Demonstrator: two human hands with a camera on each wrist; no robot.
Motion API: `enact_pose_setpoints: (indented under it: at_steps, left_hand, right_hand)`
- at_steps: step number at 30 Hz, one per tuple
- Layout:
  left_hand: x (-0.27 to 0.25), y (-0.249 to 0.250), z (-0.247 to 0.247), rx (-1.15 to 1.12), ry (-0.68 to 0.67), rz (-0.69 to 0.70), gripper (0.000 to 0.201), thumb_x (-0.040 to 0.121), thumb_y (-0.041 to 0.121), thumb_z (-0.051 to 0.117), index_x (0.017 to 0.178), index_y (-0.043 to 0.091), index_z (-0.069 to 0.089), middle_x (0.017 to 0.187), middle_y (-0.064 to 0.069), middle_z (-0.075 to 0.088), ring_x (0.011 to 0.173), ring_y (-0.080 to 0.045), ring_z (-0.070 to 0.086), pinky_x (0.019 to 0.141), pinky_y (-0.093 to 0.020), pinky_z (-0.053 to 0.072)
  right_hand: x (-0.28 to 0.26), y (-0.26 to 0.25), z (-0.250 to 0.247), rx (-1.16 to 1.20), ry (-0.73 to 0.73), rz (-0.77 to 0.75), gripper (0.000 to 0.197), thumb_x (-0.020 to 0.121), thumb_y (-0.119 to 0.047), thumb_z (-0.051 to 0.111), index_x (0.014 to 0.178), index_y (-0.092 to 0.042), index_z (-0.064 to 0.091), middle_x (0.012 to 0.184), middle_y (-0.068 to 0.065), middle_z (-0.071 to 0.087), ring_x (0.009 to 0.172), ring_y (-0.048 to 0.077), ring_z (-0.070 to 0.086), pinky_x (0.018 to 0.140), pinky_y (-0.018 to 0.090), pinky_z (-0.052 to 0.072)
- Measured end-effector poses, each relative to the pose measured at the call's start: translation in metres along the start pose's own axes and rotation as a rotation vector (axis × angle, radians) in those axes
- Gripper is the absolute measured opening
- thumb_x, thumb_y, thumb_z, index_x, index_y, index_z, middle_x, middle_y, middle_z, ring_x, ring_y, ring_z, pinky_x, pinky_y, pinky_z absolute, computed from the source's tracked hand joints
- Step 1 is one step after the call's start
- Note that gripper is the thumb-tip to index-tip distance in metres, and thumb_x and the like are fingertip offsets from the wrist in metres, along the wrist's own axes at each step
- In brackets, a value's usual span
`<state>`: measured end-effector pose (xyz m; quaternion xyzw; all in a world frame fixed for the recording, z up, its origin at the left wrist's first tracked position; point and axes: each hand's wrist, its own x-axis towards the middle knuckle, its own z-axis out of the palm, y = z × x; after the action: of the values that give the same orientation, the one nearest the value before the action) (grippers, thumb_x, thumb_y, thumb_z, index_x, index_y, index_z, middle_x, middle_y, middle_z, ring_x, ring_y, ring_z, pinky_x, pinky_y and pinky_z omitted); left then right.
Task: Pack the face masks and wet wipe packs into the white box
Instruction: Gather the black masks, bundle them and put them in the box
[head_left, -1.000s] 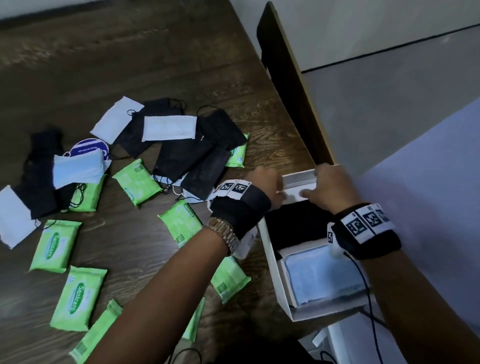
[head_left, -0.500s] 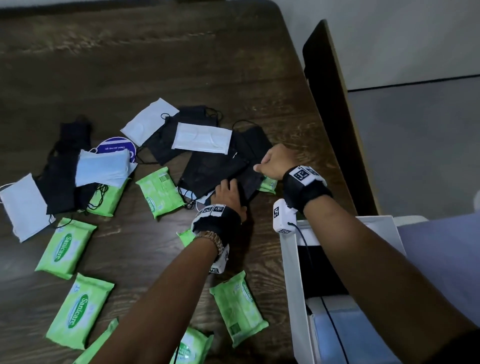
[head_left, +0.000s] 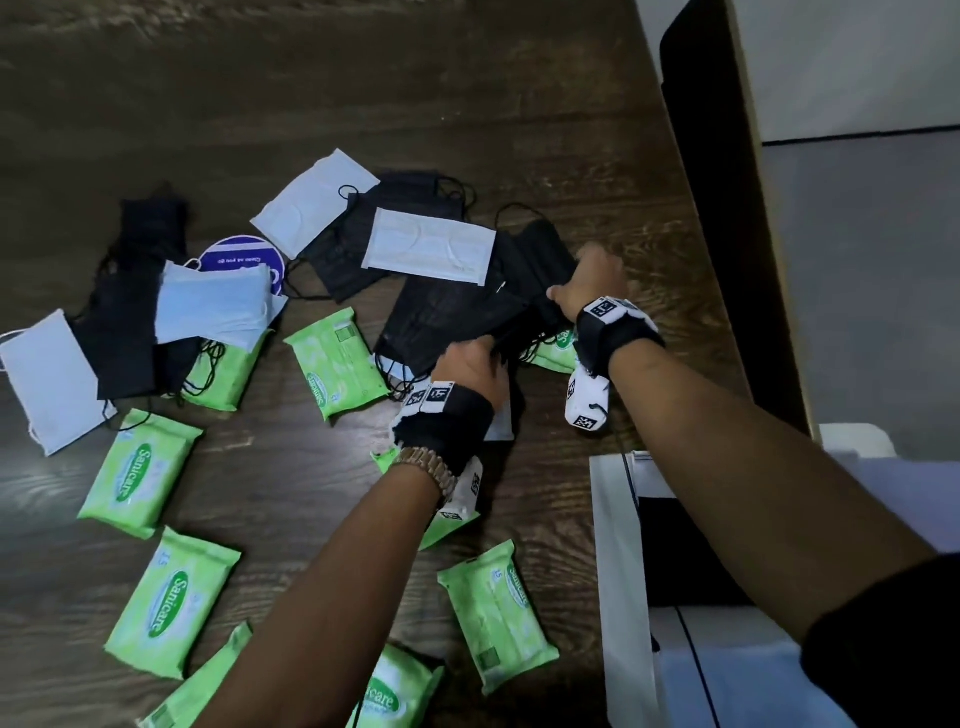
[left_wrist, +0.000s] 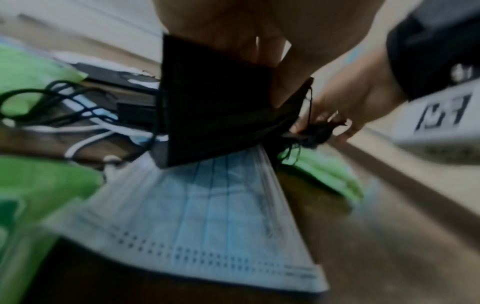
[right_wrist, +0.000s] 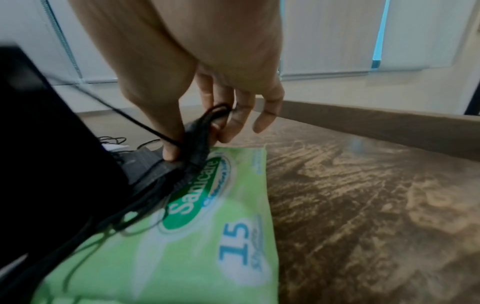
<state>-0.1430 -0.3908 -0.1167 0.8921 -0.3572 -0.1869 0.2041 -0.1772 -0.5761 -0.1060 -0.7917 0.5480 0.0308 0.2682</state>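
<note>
Black face masks (head_left: 457, 312) lie piled mid-table. My left hand (head_left: 485, 351) grips the near end of a black mask (left_wrist: 215, 115), thumb on top, above a light blue mask (left_wrist: 207, 216). My right hand (head_left: 574, 293) pinches the far end of the same mask and its ear loops (right_wrist: 194, 144), right over a green wet wipe pack (right_wrist: 207, 226). The white box (head_left: 605, 545) stands at the lower right, with black masks and light blue masks (head_left: 727, 675) inside; my right forearm hides part of it. Several more wipe packs (head_left: 140, 467) and white masks (head_left: 428, 244) lie scattered on the left.
A round blue sticker (head_left: 244, 257) peeks out from under a light blue mask stack (head_left: 213, 304). A dark chair back (head_left: 711, 208) stands along the table's right edge. Loose ear loops trail between the masks. Bare dark wood fills the far half of the table (head_left: 260, 93).
Both hands left the white box and moved up and left to the black mask pile. Each now holds one end of a black mask. The head view swung left.
</note>
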Motion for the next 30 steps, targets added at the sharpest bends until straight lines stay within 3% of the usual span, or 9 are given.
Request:
enact_pose_setpoints:
  at_steps: [4,8,12,15,17,20,22,26,30]
  left_hand:
    - [-0.009,-0.023,-0.005,-0.368,0.086,-0.012,0.027,0.09,0.023,0.047,0.095,0.002,0.062,0.087,-0.021,0.067,0.083,-0.038,0.063,0.074,-0.036,0.047]
    - [-0.024,-0.043,-0.01,-0.983,0.118,-0.183,0.043,0.093,-0.006,0.047,0.135,0.002,0.04,0.131,-0.012,0.054,0.12,-0.025,0.054,0.104,-0.026,0.043]
    - [-0.037,-0.059,-0.013,-1.168,0.201,-0.227,0.079,0.086,-0.014,0.042,0.139,0.044,0.031,0.151,-0.012,0.037,0.138,-0.026,0.038,0.115,-0.049,0.03]
    - [-0.043,-0.053,-0.022,-1.274,0.229,-0.37,0.076,0.089,-0.017,0.04,0.146,0.032,0.028,0.148,-0.014,0.042,0.135,-0.03,0.043,0.113,-0.051,0.033]
    - [-0.045,-0.051,-0.019,-1.391,0.248,-0.511,0.062,0.094,-0.005,0.046,0.147,0.023,0.034,0.14,-0.016,0.05,0.126,-0.033,0.049,0.109,-0.052,0.037]
    - [-0.034,-0.07,-0.001,-1.402,0.087,-0.658,0.08,0.077,0.071,0.057,0.14,0.024,0.045,0.141,-0.01,0.051,0.13,-0.029,0.048,0.111,-0.05,0.036]
    - [-0.037,-0.065,-0.007,-1.463,0.056,-0.705,0.088,0.068,0.075,0.063,0.13,0.014,0.054,0.128,-0.012,0.06,0.118,-0.028,0.059,0.103,-0.045,0.045]
    - [-0.05,-0.063,-0.022,-1.545,0.125,-0.684,0.021,0.091,0.02,0.065,0.081,0.003,0.056,0.057,-0.005,0.061,0.051,-0.019,0.059,0.05,-0.025,0.05]
    - [-0.057,-0.087,-0.024,-1.548,0.205,-0.775,0.017,0.089,0.006,0.064,0.102,-0.004,0.063,0.069,-0.008,0.071,0.061,-0.021,0.066,0.049,-0.026,0.054]
  right_hand:
    - [-0.003,-0.006,-0.002,0.12,0.063,-0.033,0.032,0.074,-0.02,0.078,0.1,-0.006,0.068,0.104,0.015,0.069,0.099,0.033,0.066,0.071,0.03,0.046]
    - [-0.023,-0.009,-0.018,0.291,0.117,-0.071,0.018,0.074,-0.022,0.079,0.078,-0.007,0.071,0.075,0.005,0.067,0.081,0.023,0.068,0.062,0.024,0.04]
    - [-0.071,-0.018,-0.026,0.337,0.175,-0.287,0.013,0.074,-0.018,0.076,0.076,-0.016,0.063,0.072,-0.001,0.063,0.07,0.017,0.061,0.062,0.026,0.043]
    - [-0.114,-0.024,-0.007,0.323,0.129,-0.489,0.014,0.073,-0.01,0.071,0.081,-0.015,0.06,0.067,-0.002,0.057,0.066,0.024,0.058,0.061,0.033,0.048]
    - [-0.141,-0.026,0.015,0.211,0.076,-0.613,0.017,0.073,-0.008,0.067,0.087,-0.015,0.06,0.072,-0.001,0.054,0.073,0.029,0.058,0.063,0.037,0.048]
    - [-0.17,-0.028,0.044,0.037,-0.021,-0.66,0.017,0.079,-0.013,0.067,0.095,-0.017,0.062,0.088,0.003,0.058,0.083,0.03,0.06,0.064,0.037,0.048]
    - [-0.181,-0.03,0.055,0.011,-0.099,-0.685,0.017,0.083,-0.018,0.067,0.1,-0.016,0.064,0.092,0.003,0.06,0.086,0.029,0.061,0.065,0.038,0.049]
    - [-0.187,-0.033,0.056,0.114,-0.246,-0.743,0.01,0.083,-0.021,0.065,0.091,-0.016,0.069,0.085,-0.003,0.066,0.077,0.02,0.062,0.068,0.038,0.054]
    - [-0.163,-0.035,0.058,0.403,-0.132,-0.559,0.009,0.084,-0.017,0.065,0.079,-0.013,0.071,0.074,-0.001,0.072,0.067,0.013,0.067,0.068,0.037,0.056]
